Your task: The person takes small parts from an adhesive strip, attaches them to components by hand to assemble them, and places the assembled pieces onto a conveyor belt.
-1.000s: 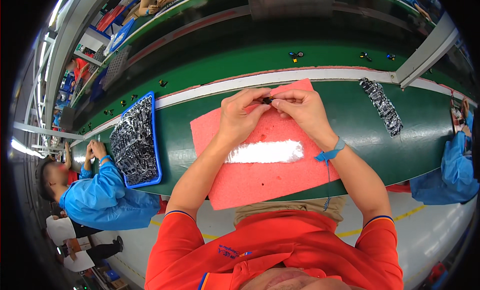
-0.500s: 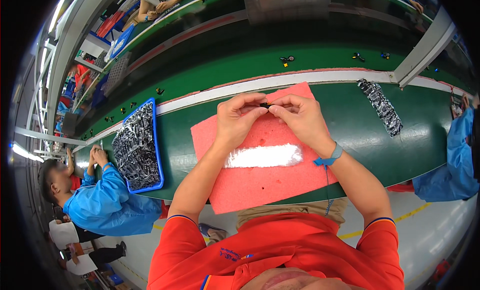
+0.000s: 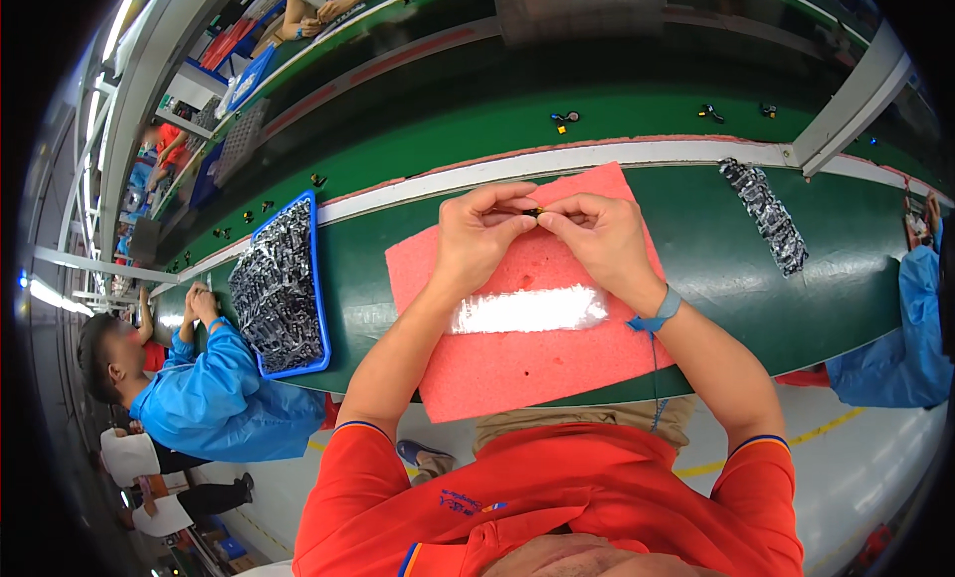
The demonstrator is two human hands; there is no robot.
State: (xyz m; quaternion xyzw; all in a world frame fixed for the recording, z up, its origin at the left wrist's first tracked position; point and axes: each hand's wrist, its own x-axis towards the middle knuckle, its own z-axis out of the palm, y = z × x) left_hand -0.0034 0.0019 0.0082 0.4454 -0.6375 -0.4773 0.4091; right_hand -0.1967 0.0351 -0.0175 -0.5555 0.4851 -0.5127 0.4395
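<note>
Over the far part of a pink foam sheet (image 3: pixel 492 373), my left hand (image 3: pixel 476 241) and my right hand (image 3: pixel 605 244) meet fingertip to fingertip. Between them they pinch a small black part (image 3: pixel 533 213); fingers cover most of it, so its exact kind cannot be made out. Both thumbs press in from the near side. A blue wrist strap (image 3: pixel 657 316) with a coiled cord circles my right wrist. On the foam, just nearer than the hands, lies a shiny, whitish reflective strip (image 3: pixel 527 309).
To the left stands a blue tray (image 3: pixel 325 338) heaped with small black and silvery pieces. A row of similar pieces (image 3: pixel 764 217) lies at right. Beyond the white rail (image 3: pixel 398 191), a green conveyor belt (image 3: pixel 448 144) carries small dark parts. A co-worker in blue (image 3: pixel 224 393) sits at left.
Both hands keep their pinch on the small black part, with only slight finger movement. The view has shifted a little. Parts on the belt have slid slightly left.
</note>
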